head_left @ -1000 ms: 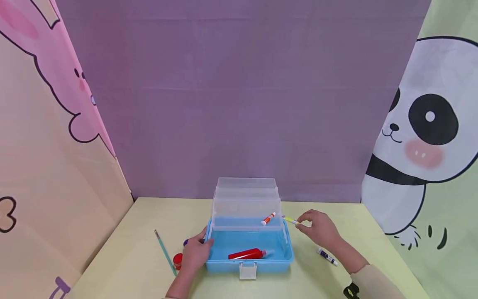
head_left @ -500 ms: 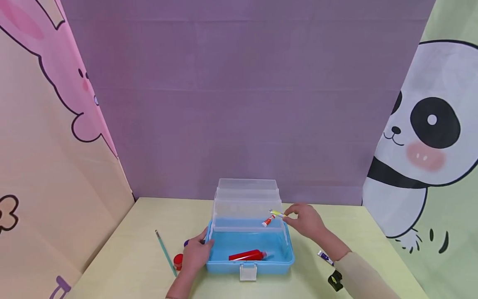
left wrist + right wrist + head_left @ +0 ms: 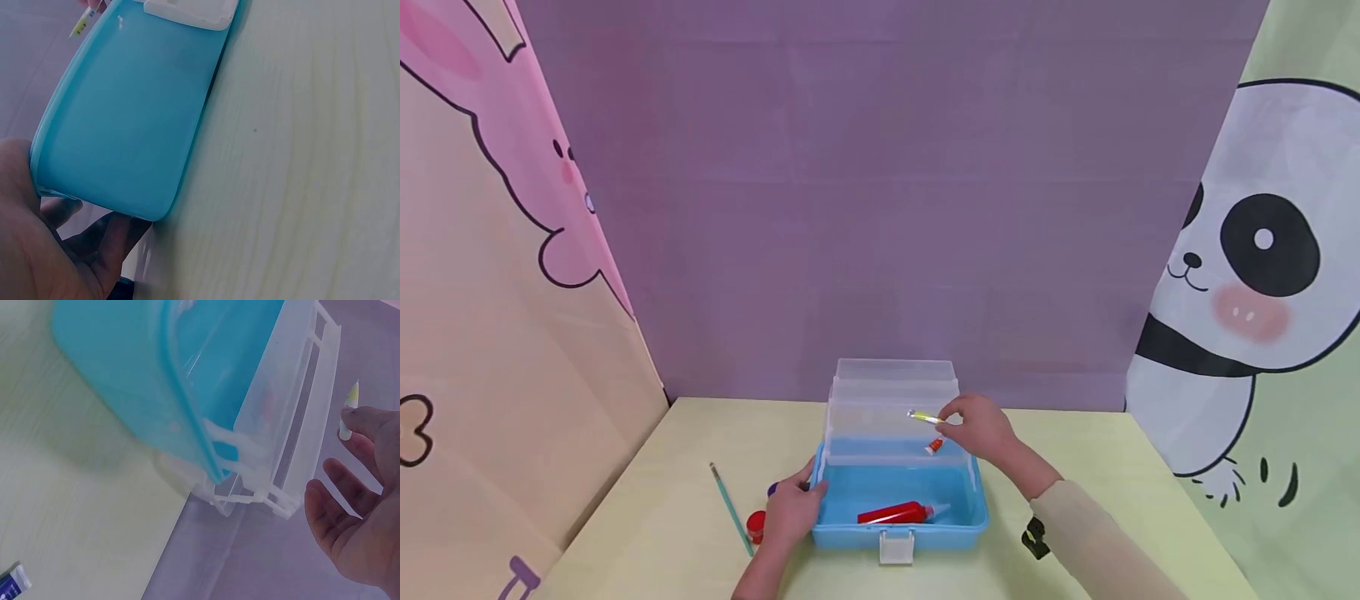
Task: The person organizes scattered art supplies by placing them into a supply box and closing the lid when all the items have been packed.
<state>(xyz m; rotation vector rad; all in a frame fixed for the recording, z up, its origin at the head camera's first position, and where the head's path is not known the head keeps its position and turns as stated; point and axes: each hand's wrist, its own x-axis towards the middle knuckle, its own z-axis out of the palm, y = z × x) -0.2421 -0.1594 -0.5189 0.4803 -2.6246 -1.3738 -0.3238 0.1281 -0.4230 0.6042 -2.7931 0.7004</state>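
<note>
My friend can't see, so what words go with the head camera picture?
A person's right hand pinches a yellow tube near the clear trays of an open blue box, while the left hand holds its side. A red bottle lies inside; a pencil and red pot are on the table to the left.

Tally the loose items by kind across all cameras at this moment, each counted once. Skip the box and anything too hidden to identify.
Small tubes: 3 (yellow tube, orange tube, dark blue tube)
Bottles: 1 (red bottle)
Pots: 1 (red pot)
Pencil or brush: 1 (teal stick)
Total: 6
Not counted: a purple-blue item mostly hidden behind the left hand.
</note>
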